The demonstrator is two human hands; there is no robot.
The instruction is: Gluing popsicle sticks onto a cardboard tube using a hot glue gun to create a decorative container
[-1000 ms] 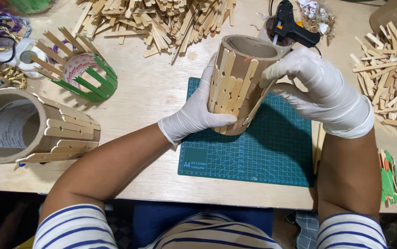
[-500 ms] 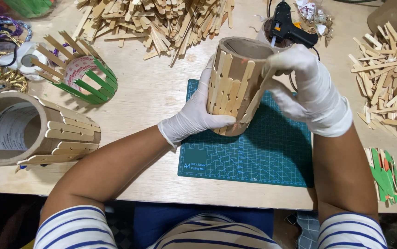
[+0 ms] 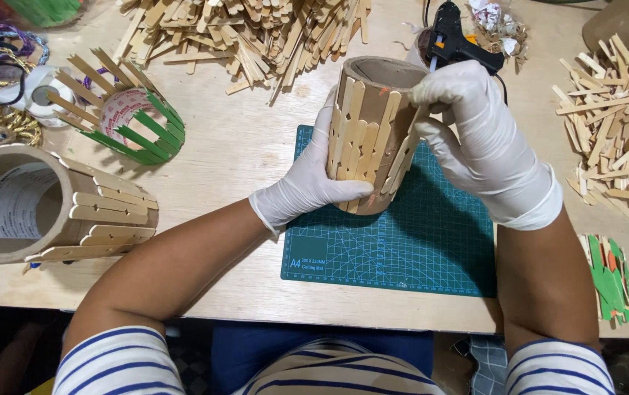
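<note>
The left hand (image 3: 307, 186), in a white glove, wraps its fingers around the near side of the cardboard tube (image 3: 371, 132), gripping it. The right hand (image 3: 475, 139), gloved too, presses fingertips against the tube's upper right side, holding a stick there. The tube stands slightly tilted on the far left part of the green cutting mat (image 3: 402, 249), whose near half lies bare. A black glue gun (image 3: 455, 40) rests just beyond. The tube is brown, open-topped, clad in pale wooden sticks set lengthwise, with bare cardboard showing at the rim.
</note>
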